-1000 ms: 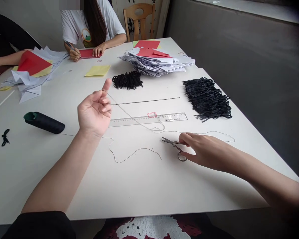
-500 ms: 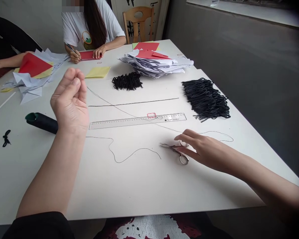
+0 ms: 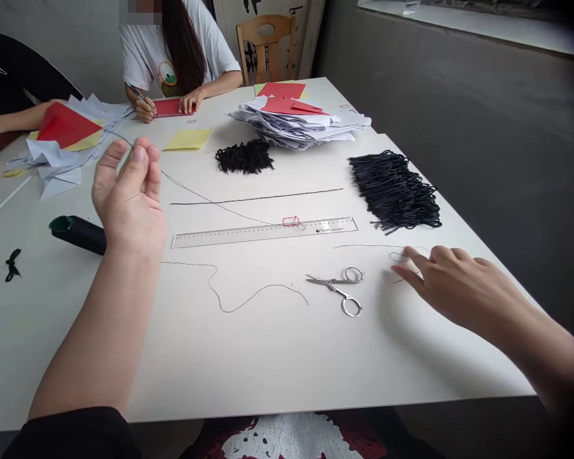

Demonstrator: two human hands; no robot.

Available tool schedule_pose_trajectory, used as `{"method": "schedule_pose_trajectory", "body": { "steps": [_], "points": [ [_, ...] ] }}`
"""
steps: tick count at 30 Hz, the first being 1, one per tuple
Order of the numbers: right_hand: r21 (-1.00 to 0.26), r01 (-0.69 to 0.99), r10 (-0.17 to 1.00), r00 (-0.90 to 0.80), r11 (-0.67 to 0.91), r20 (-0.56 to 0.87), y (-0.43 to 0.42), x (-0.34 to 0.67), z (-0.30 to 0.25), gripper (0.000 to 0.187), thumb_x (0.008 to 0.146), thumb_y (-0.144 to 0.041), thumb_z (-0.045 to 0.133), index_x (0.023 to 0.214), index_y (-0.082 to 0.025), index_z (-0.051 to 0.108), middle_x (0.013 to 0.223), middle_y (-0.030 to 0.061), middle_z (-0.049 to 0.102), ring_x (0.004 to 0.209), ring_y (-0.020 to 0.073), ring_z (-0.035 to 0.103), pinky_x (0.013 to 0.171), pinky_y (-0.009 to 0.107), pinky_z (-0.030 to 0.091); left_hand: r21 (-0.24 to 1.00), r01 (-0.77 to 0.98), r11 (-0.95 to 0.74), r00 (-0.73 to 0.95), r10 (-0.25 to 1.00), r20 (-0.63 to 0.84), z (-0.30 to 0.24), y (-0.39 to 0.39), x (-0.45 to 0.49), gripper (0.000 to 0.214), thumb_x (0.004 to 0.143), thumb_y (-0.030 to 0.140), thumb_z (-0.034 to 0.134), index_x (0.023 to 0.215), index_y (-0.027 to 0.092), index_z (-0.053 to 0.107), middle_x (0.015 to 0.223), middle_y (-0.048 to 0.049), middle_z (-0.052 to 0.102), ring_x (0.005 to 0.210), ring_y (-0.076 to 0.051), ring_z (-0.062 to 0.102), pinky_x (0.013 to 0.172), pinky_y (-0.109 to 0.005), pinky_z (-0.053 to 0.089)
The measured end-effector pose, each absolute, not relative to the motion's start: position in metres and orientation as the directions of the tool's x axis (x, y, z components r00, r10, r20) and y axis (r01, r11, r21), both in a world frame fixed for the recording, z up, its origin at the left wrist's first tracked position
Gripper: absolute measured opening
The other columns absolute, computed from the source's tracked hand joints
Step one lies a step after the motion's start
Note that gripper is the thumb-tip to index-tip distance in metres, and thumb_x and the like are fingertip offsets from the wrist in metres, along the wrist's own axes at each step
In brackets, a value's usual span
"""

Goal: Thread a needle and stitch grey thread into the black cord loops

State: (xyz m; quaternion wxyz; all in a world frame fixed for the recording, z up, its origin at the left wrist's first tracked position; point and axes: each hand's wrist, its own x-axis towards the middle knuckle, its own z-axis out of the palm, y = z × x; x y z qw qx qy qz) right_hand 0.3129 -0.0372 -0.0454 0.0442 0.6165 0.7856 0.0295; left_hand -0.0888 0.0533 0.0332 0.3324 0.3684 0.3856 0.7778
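In the head view, the left hand (image 3: 131,197), raised over the desk (image 3: 268,370), pinches a dark thread (image 3: 215,203) between thumb and fingers; the thread slopes down to the clear ruler (image 3: 263,234), which lies flat; the right hand (image 3: 463,280), thumb and index finger parted, is at a loose thread (image 3: 368,246) (whether it touches is hard to tell); spread scissors (image 3: 331,284) lie near that fingertip; a black spool (image 3: 79,236), partly hidden, lies beside the left wrist.

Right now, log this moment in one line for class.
left hand: pinching dark thread | right hand: at loose thread | scissors: open
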Motion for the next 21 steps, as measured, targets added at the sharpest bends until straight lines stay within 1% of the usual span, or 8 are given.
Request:
{"method": "schedule_pose_trajectory", "body": {
  "steps": [2,3,5,7,9,12,15,21],
  "points": [
    [0.216,0.961,0.983,-0.181,0.175,0.010,-0.035,0.308,-0.039,0.055,0.097,-0.043,0.021,0.106,-0.010,0.064,0.079,0.0206,0.055,0.070,0.0314,0.055,0.056,0.036,0.034,0.881,-0.243,-0.407,-0.465,0.846,0.262,0.026,0.053,-0.082,0.017,0.082,0.005,0.064,0.082,0.022,0.060,0.089,0.0065,0.071,0.090,-0.005,0.065,0.081,-0.014,0.050],
    [0.206,0.959,0.976,-0.210,0.196,0.049,-0.035,0.301,-0.036,0.052,0.097,-0.042,0.024,0.105,-0.011,0.064,0.083,0.0205,0.057,0.073,0.0320,0.056,0.058,0.038,0.036,0.901,-0.247,-0.357,-0.423,0.876,0.231,0.021,0.053,-0.077,0.017,0.080,0.006,0.067,0.081,0.022,0.061,0.089,0.0057,0.072,0.089,-0.006,0.066,0.078,-0.015,0.051],
    [0.052,0.930,0.922,-0.367,0.363,0.124,-0.036,0.279,-0.032,0.042,0.098,-0.038,0.031,0.105,-0.013,0.064,0.092,0.0180,0.059,0.081,0.0299,0.057,0.067,0.039,0.042,0.937,-0.252,-0.241,-0.310,0.938,0.157,0.007,0.049,-0.063,0.019,0.074,0.009,0.074,0.083,0.021,0.062,0.087,0.0031,0.073,0.086,-0.009,0.067,0.074,-0.017,0.053],
    [-0.143,0.808,0.819,-0.550,0.571,0.165,-0.041,0.254,-0.033,0.031,0.098,-0.033,0.038,0.102,-0.016,0.064,0.096,0.0134,0.060,0.085,0.0239,0.057,0.073,0.036,0.045,0.967,-0.232,-0.110,-0.196,0.979,0.065,-0.007,0.043,-0.047,0.027,0.068,0.014,0.079,0.087,0.019,0.060,0.084,-0.0002,0.074,0.082,-0.012,0.069,0.072,-0.021,0.053],
    [-0.228,0.692,0.727,-0.670,0.685,0.150,-0.048,0.230,-0.038,0.024,0.097,-0.027,0.042,0.097,-0.016,0.063,0.094,0.0108,0.060,0.083,0.0199,0.057,0.073,0.032,0.045,0.986,-0.165,-0.007,-0.086,0.996,-0.007,-0.019,0.034,-0.033,0.038,0.065,0.021,0.082,0.094,0.017,0.058,0.081,-0.0034,0.074,0.081,-0.015,0.070,0.072,-0.024,0.053],
    [-0.137,0.687,0.700,-0.697,0.714,0.153,-0.060,0.205,-0.050,0.017,0.095,-0.022,0.046,0.093,-0.013,0.061,0.089,0.0100,0.058,0.077,0.0205,0.055,0.067,0.033,0.043,0.998,-0.040,0.049,0.076,0.996,-0.045,-0.033,0.022,-0.019,0.045,0.064,0.030,0.083,0.098,0.017,0.056,0.082,-0.0065,0.075,0.083,-0.019,0.071,0.075,-0.028,0.053],
    [-0.040,0.747,0.742,-0.651,0.663,0.160,-0.064,0.194,-0.061,0.015,0.093,-0.017,0.045,0.089,-0.012,0.059,0.083,0.0096,0.056,0.072,0.0208,0.052,0.063,0.033,0.039,0.998,0.053,0.040,0.188,0.981,-0.050,-0.039,0.014,-0.015,0.036,0.068,0.034,0.080,0.092,0.017,0.060,0.081,-0.0069,0.075,0.085,-0.020,0.070,0.081,-0.030,0.052],
    [0.011,0.748,0.744,-0.661,0.663,0.099,-0.053,0.188,-0.067,0.021,0.088,-0.001,0.039,0.084,-0.012,0.056,0.082,0.0098,0.055,0.071,0.0201,0.049,0.060,0.031,0.034,0.993,0.118,0.010,0.194,0.981,-0.033,-0.046,0.013,-0.016,0.031,0.069,0.036,0.079,0.089,0.017,0.065,0.079,-0.0060,0.074,0.083,-0.021,0.070,0.083,-0.033,0.053]
  ]
}}
